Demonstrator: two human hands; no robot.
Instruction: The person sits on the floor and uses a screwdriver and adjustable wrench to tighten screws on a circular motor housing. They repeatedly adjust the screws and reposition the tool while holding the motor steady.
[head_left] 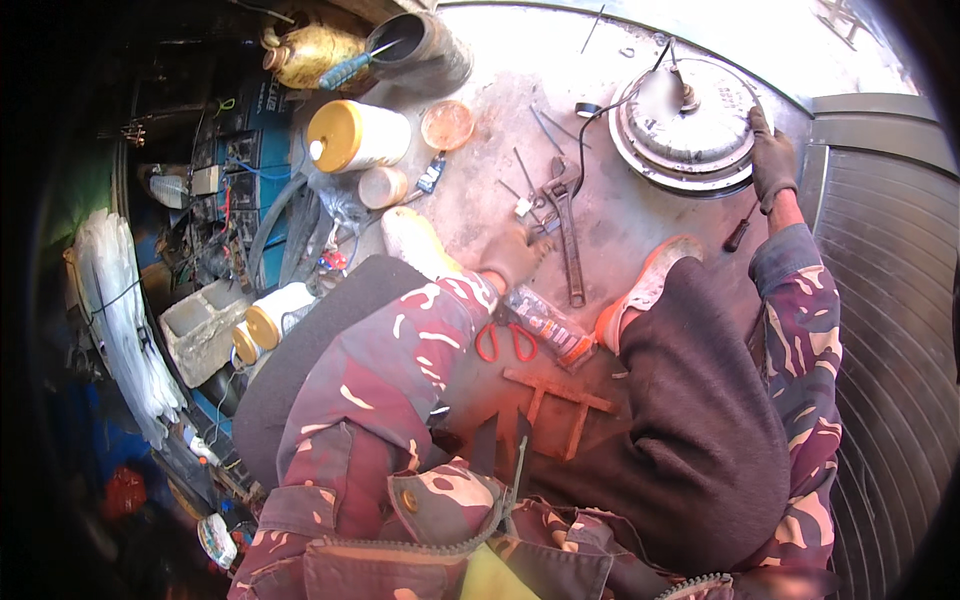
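Note:
A round silver hub motor [685, 125] lies on the floor at the far right, its axle pointing up and a black cable running off it. My gloved right hand [773, 165] grips the motor's right rim. Between my shoes, my gloved left hand [514, 256] reaches down to the floor beside several small tools; its fingers are blurred and partly hidden. An adjustable wrench [570, 240] lies to the right of that hand. Thin hex keys [524, 168] are scattered beyond it. A clear plastic packet [548, 325] and red-handled scissors [507, 342] lie just nearer to me.
A screwdriver [740, 232] lies below my right hand, near the ribbed metal shutter [890, 250]. White tubs with yellow lids [360, 137], a dark cylinder [425, 55] and a concrete block [205, 325] stand at left. A rusty metal frame [560, 405] lies between my legs.

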